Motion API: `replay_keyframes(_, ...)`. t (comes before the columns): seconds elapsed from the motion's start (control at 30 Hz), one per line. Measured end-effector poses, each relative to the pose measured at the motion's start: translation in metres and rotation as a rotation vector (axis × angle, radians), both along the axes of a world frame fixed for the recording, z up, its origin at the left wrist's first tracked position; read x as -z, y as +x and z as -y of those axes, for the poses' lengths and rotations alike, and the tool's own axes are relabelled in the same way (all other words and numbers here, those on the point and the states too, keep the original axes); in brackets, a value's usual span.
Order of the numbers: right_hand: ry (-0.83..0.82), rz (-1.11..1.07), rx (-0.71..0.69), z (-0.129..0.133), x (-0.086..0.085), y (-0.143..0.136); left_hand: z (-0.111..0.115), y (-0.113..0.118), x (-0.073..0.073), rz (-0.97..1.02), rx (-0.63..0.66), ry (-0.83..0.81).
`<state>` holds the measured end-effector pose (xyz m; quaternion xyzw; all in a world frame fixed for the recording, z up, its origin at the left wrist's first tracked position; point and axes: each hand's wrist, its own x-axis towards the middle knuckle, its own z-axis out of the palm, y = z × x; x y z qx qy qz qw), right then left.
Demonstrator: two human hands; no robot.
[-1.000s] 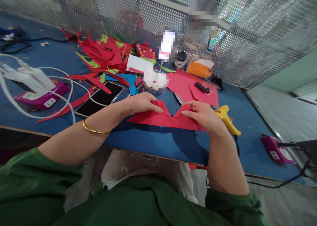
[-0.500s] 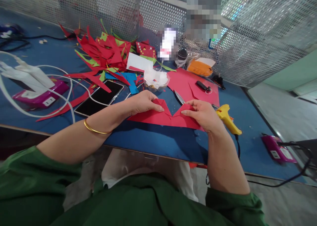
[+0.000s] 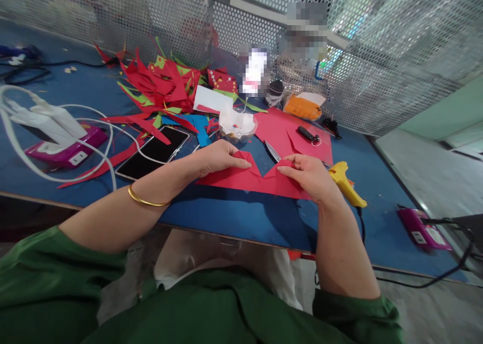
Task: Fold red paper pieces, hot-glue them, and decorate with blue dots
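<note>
Two pinches: left hand (image 3: 221,160) and right hand (image 3: 309,177) each grip the folded red paper (image 3: 260,185) between thumb and fingers, thumbs uppermost.
Paper's place: between the hands, above the near part of the blue table (image 3: 241,213); contact with the tabletop I cannot tell.
Long axis: left to right, roughly along the table's front edge.
Notch: a V opening away from the person, its tip toward the body.
Past the notch: metal blade (image 3: 272,152).
Beside right hand: yellow glue gun (image 3: 346,184).
Farther back: clear bowl (image 3: 237,130), paper scraps (image 3: 166,85).
</note>
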<state>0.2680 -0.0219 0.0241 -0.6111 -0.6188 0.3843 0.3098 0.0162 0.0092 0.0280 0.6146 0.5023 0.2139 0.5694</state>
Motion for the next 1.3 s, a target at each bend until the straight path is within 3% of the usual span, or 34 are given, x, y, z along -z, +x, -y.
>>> replay_keyframes(0.17,-0.028,-0.001,0.001,0.0,0.001,0.001,-0.001,-0.001,-0.001,-0.014,-0.034,-0.014)
replay_keyframes(0.33,-0.061,-0.036,0.027,0.002,-0.003,-0.004,-0.002,-0.002,0.003,0.003,0.018,0.012)
replay_keyframes(0.57,-0.031,0.0,0.022,0.003,-0.002,-0.008,-0.004,-0.001,0.011,0.038,-0.04,-0.005)
replay_keyframes(0.77,-0.052,-0.02,0.042,0.005,-0.004,-0.009,-0.003,-0.001,0.007,-0.03,-0.015,0.054)
replay_keyframes(0.93,-0.036,0.017,-0.024,0.004,-0.003,-0.006,-0.003,0.0,0.005,0.007,-0.028,0.102)
replay_keyframes(1.07,0.0,-0.012,0.013,0.005,-0.002,-0.009,-0.004,0.0,0.008,0.022,-0.005,0.086)
replay_keyframes(1.23,0.055,-0.009,-0.003,0.0,0.005,-0.008,-0.008,-0.004,0.008,-0.082,0.041,0.132)
replay_keyframes(1.3,0.134,-0.013,0.054,-0.004,0.008,-0.004,-0.01,-0.006,0.007,-0.204,0.082,0.216)
